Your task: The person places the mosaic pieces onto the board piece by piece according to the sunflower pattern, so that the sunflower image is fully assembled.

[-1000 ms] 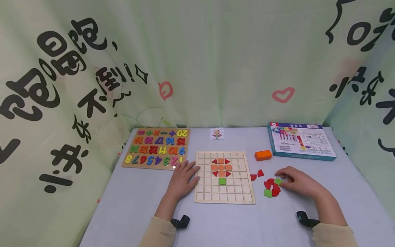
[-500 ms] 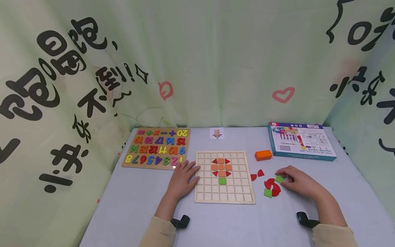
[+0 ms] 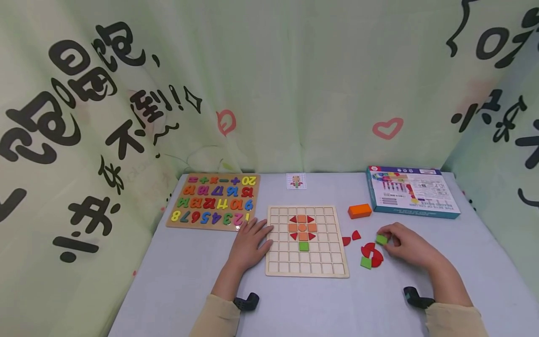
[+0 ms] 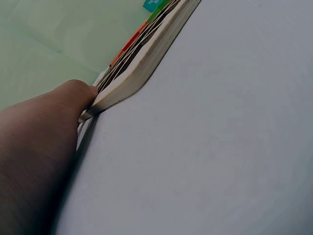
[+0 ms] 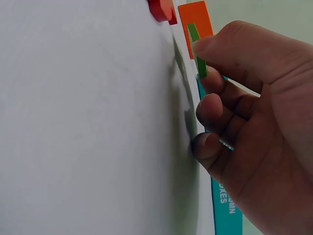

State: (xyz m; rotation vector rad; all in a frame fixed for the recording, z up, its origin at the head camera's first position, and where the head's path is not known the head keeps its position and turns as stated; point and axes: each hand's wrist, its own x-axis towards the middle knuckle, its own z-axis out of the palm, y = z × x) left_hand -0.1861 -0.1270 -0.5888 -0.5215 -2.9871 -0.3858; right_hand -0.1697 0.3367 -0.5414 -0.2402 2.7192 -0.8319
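The right hand pinches one green square right of the board; a second square lies nearer, a third square on the board. The left hand, fingers spread, touches the board's left edge.

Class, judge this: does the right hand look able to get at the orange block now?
Probably yes: nothing stands between the right hand and the orange block. But the hand pinches a green square, so gripping may first need that put down.
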